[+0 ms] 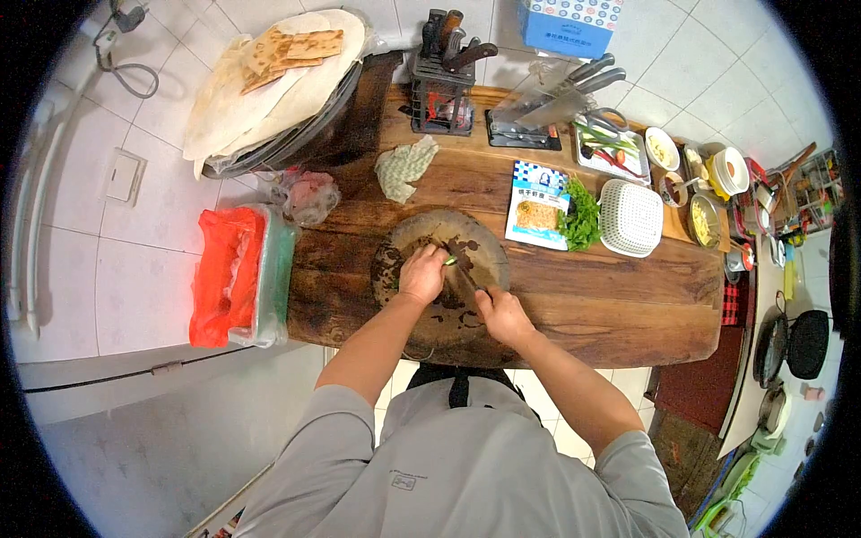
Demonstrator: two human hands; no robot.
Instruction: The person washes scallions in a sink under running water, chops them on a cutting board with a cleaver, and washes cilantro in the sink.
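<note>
My left hand (423, 273) is closed, its fingers curled down on a green vegetable (450, 261), of which only a small end shows; I cannot tell its kind. Wrapped around a handle, my right hand (505, 317) holds a knife (465, 278) whose dark blade slants up and left, beside the left fingertips. Both hands are over a round wooden chopping board (489, 251), its surface marked with dark wet patches. Right of the board lie a bunch of leafy green herbs (583, 215) and a blue and white food packet (536, 208).
A crumpled cloth (405, 169) lies behind the board. Knife racks (441, 90) stand along the wall. At right are a white basket (631, 218), a vegetable tray (613, 160) and several bowls (662, 149). At left, a bin with a red bag (226, 269) sits below stacked flatbreads (278, 81).
</note>
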